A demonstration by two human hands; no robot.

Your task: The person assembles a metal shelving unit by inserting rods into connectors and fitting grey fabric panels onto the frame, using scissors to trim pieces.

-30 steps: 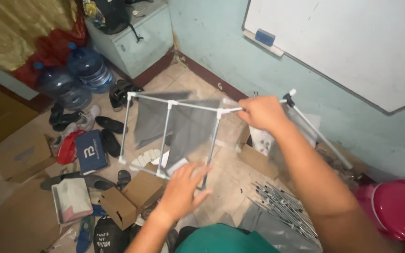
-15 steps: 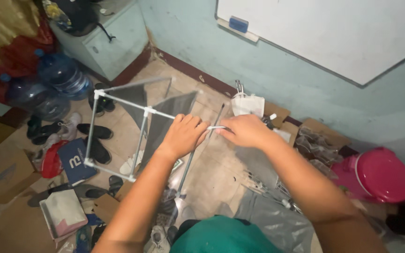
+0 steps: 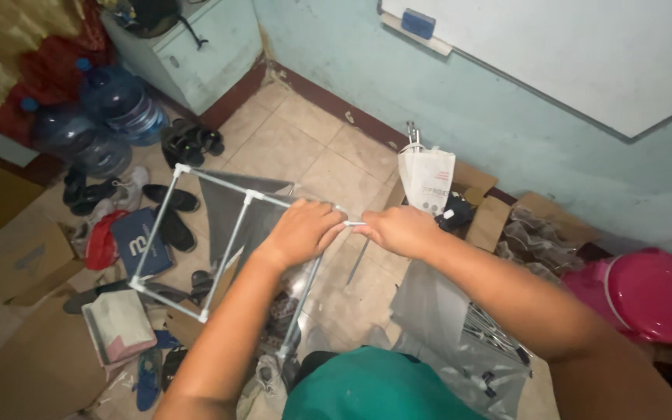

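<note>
Gripping the near corner of a white rod frame [image 3: 196, 241] with grey mesh panels, the left hand [image 3: 301, 229] is curled tight around the corner joint. Right hand [image 3: 398, 231] pinches a thin rod [image 3: 355, 224] meeting that joint. Frame hangs above the tiled floor [image 3: 305, 148], over scattered shoes [image 3: 169, 210].

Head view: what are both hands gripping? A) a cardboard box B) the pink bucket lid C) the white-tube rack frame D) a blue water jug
C: the left hand and the right hand both close on the near corner of the white-tube frame, meeting at a thin rod; the blue jugs and pink bucket sit untouched, well off to the sides.
</note>
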